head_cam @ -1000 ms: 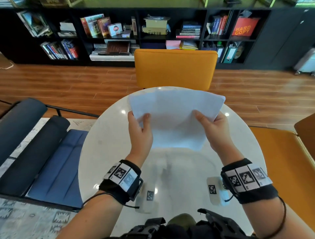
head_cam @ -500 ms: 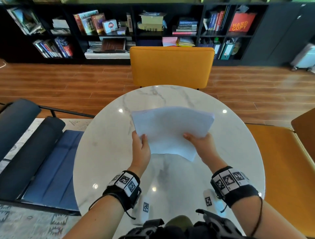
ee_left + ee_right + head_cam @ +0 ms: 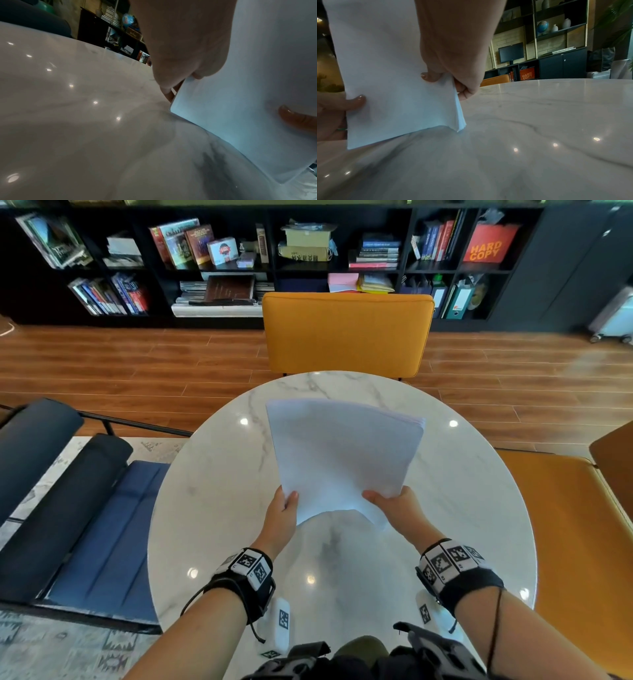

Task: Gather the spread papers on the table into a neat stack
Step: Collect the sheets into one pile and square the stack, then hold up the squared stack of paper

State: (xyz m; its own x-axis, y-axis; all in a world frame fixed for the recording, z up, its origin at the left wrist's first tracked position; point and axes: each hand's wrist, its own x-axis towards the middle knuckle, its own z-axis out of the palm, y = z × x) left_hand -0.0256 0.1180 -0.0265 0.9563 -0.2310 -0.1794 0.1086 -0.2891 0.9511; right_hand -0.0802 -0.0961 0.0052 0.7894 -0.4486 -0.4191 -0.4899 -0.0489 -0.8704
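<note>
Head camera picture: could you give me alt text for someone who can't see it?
Two hands, left hand and right hand, hold a bundle of white papers by its near edge, upright above a round marble table. An orange chair and dark bookshelves stand beyond.

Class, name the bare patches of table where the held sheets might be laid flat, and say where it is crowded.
Bare marble table lies left of the left hand, right of the right hand, and beyond the papers toward the orange chair. Crowded: the near edge, between both wrists.
</note>
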